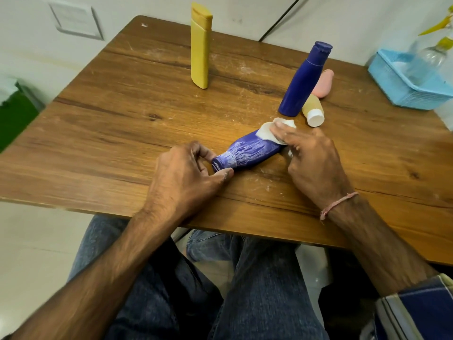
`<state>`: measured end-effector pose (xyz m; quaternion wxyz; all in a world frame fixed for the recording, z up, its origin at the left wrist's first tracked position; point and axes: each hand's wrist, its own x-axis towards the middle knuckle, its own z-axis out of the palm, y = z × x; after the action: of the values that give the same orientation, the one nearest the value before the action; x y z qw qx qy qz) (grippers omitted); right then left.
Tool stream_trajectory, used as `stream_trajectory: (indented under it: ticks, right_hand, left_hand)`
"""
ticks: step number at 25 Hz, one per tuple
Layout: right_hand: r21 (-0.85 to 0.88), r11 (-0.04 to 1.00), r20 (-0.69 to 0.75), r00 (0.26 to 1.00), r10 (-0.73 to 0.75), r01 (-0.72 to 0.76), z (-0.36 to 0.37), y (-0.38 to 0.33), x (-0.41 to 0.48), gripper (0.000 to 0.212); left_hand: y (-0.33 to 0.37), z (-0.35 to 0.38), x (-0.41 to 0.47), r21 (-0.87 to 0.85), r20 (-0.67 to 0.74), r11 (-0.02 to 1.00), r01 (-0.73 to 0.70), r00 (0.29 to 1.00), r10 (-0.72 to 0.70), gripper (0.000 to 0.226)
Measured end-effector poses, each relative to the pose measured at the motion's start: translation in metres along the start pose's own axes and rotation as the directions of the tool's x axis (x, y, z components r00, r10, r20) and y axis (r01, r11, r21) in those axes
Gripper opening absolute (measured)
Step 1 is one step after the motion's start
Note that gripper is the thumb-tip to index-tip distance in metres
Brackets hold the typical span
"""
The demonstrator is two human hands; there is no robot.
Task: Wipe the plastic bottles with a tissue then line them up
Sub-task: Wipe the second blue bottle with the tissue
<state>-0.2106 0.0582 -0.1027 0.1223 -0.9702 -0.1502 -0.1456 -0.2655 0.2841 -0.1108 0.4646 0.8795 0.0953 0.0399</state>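
Note:
A blue bottle streaked with white residue (247, 153) lies on its side on the wooden table (122, 133). My left hand (188, 173) pinches its cap end between thumb and fingers. My right hand (311, 158) presses a white tissue (272, 130) against the bottle's base end. A tall yellow bottle (200, 45) stands upright at the back. A clean blue bottle (304, 79) stands at the right, with a small yellow bottle with a white cap (312, 111) and a pink bottle (324, 83) lying beside it.
A light blue plastic basket (402, 82) holding a clear bottle (431, 55) sits at the table's far right corner. White dust marks the tabletop. A green bin (14, 111) stands on the floor to the left. A black cable (279, 18) runs down the wall behind.

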Motion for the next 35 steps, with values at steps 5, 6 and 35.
stream_trajectory:
  ticks: [5,6,35]
  right_hand:
    - [0.007,1.0,-0.094,0.995,0.013,-0.013,0.009,-0.043,-0.013,0.066]
    - [0.044,0.995,-0.082,0.993,-0.082,0.086,0.014,-0.059,-0.022,0.067]
    - [0.029,0.998,-0.018,0.999,0.05,-0.05,0.002,-0.042,-0.007,0.069]
  left_hand:
    - [-0.001,0.002,-0.003,-0.004,0.002,0.999,-0.053,0.999,0.053,0.026]
    - [-0.002,0.002,-0.003,0.002,0.006,0.998,-0.058,0.998,0.058,0.026]
    - [-0.001,0.002,-0.002,0.042,0.016,0.996,-0.077,0.997,0.077,0.028]
